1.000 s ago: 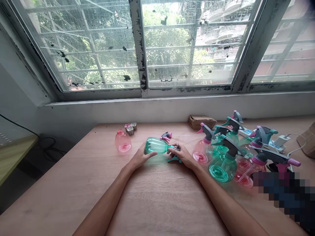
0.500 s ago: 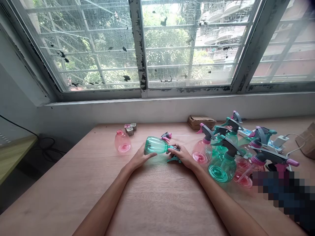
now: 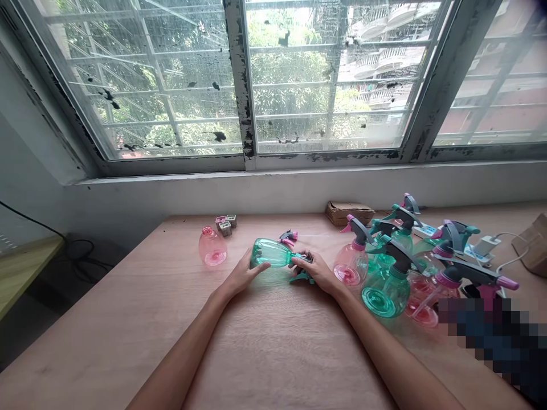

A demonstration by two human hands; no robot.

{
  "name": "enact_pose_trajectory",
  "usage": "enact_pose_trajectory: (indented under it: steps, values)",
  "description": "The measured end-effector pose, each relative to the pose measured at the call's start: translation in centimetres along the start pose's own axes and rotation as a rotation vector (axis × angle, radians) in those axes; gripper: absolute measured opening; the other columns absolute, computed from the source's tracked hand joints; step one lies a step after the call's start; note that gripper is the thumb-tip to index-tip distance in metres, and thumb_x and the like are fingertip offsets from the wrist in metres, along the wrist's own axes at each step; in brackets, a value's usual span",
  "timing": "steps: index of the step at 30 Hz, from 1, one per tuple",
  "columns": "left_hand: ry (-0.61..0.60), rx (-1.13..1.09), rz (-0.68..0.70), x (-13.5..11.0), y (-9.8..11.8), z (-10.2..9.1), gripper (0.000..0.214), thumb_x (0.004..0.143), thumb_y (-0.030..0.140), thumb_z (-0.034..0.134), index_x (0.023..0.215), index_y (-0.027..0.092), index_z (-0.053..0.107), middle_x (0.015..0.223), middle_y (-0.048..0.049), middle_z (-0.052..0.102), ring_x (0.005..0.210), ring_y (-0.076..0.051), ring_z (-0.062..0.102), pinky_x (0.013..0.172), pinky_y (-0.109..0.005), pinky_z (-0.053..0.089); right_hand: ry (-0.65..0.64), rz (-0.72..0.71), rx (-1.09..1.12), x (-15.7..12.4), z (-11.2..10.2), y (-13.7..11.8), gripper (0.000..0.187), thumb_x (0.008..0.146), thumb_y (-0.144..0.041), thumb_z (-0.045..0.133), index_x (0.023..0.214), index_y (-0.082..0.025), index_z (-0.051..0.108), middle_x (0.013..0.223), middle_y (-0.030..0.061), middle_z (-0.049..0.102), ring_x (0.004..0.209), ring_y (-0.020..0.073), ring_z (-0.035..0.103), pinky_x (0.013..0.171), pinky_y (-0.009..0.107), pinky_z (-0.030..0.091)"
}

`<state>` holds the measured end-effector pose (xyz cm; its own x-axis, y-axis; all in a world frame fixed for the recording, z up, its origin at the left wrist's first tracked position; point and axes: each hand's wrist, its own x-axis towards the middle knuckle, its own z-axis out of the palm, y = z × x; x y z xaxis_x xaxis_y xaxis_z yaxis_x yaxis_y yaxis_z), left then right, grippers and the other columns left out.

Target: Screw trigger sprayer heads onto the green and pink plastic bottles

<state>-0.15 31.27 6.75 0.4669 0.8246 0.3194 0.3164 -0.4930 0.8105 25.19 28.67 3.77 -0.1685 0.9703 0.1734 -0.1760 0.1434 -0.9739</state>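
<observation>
A clear green spray bottle (image 3: 272,253) lies on its side above the wooden table, its neck pointing right. My left hand (image 3: 244,272) grips the base end, thumb along the near side. At the neck, my right hand (image 3: 315,270) is closed around the spray head (image 3: 302,277), whose green trigger shows below the fingers; the rest of it is mostly covered. Just behind the bottle lies a loose pink and grey spray head (image 3: 289,236). A pink bottle (image 3: 212,247) without a spray head stands to the left.
Several assembled pink and green spray bottles (image 3: 386,293) crowd the right side. Behind them are a brown cardboard box (image 3: 349,213) and a power strip with a white plug (image 3: 487,245). Small grey and pink blocks (image 3: 225,228) sit at the back left, below the window.
Almost nothing differs. The left thumb has shifted slightly on the green bottle, while both hands stay in place around it.
</observation>
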Motion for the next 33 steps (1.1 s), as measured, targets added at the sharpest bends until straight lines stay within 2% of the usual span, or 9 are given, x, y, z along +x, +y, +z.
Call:
enact_pose_trajectory:
  steps: [6,9,16,20,24,26,30,33]
  values:
    - [0.013,0.005,0.024,0.2,-0.39,0.13,0.068,0.085,0.038,0.074,0.145,0.025,0.045,0.143,-0.0106,0.057,0.135,-0.03,0.049,0.116,-0.045,0.036,0.013,-0.002,0.012,0.21,-0.12,0.26,0.038,0.08,-0.053,0.077,0.092,-0.019,0.065,0.083,0.0029,0.076,0.064,0.0173,0.07,0.065,0.031,0.055]
    - [0.009,0.002,0.018,0.05,-0.26,0.08,0.073,0.083,0.039,0.076,0.147,0.026,0.043,0.143,-0.0102,0.057,0.135,-0.03,0.05,0.115,-0.046,0.037,0.002,0.003,0.01,0.16,-0.1,0.27,0.039,0.078,-0.053,0.078,0.091,-0.019,0.065,0.082,0.0024,0.076,0.062,0.0172,0.07,0.064,0.031,0.055]
    - [0.012,-0.003,0.016,0.05,0.12,-0.03,0.057,0.088,0.044,0.07,0.138,0.024,0.054,0.138,-0.0111,0.06,0.129,-0.032,0.055,0.11,-0.047,0.043,-0.011,0.002,0.002,0.04,-0.02,0.15,0.039,0.078,-0.05,0.079,0.098,-0.02,0.065,0.083,0.0027,0.076,0.063,0.0181,0.07,0.064,0.033,0.058]
    - [0.03,-0.001,0.021,0.27,-0.32,0.07,0.075,0.082,0.04,0.077,0.148,0.027,0.043,0.144,-0.0114,0.057,0.134,-0.032,0.052,0.114,-0.047,0.04,0.008,0.005,0.002,0.16,-0.08,0.22,0.04,0.077,-0.052,0.079,0.098,-0.02,0.065,0.084,0.0032,0.077,0.062,0.0183,0.071,0.063,0.033,0.058]
    - [0.022,-0.003,0.011,0.11,-0.28,0.0,0.088,0.081,0.04,0.078,0.155,0.03,0.032,0.142,-0.0091,0.059,0.132,-0.031,0.054,0.114,-0.048,0.04,0.01,0.004,0.0,0.1,-0.05,0.08,0.04,0.076,-0.052,0.079,0.096,-0.02,0.066,0.084,0.0033,0.077,0.063,0.0182,0.07,0.063,0.033,0.057]
    - [0.014,-0.002,0.001,-0.04,-0.03,-0.08,0.084,0.083,0.042,0.076,0.154,0.029,0.034,0.142,-0.0086,0.06,0.13,-0.031,0.055,0.112,-0.048,0.042,0.005,0.004,-0.001,0.01,0.01,-0.04,0.04,0.076,-0.051,0.079,0.097,-0.02,0.066,0.084,0.003,0.077,0.063,0.018,0.07,0.064,0.033,0.057]
    - [0.011,0.005,-0.011,-0.09,0.27,-0.14,0.061,0.09,0.046,0.067,0.144,0.023,0.05,0.135,-0.0116,0.064,0.126,-0.032,0.058,0.108,-0.048,0.045,0.002,0.004,-0.006,-0.07,0.04,-0.16,0.04,0.077,-0.05,0.08,0.099,-0.02,0.066,0.084,0.0028,0.076,0.064,0.0181,0.07,0.064,0.033,0.056]
    - [0.018,0.005,0.006,0.04,0.17,-0.05,0.066,0.087,0.043,0.071,0.146,0.025,0.047,0.14,-0.0106,0.061,0.131,-0.032,0.054,0.112,-0.047,0.041,0.013,0.004,-0.005,0.0,-0.06,-0.08,0.039,0.077,-0.052,0.078,0.096,-0.02,0.066,0.083,0.0029,0.076,0.063,0.0186,0.07,0.063,0.033,0.056]
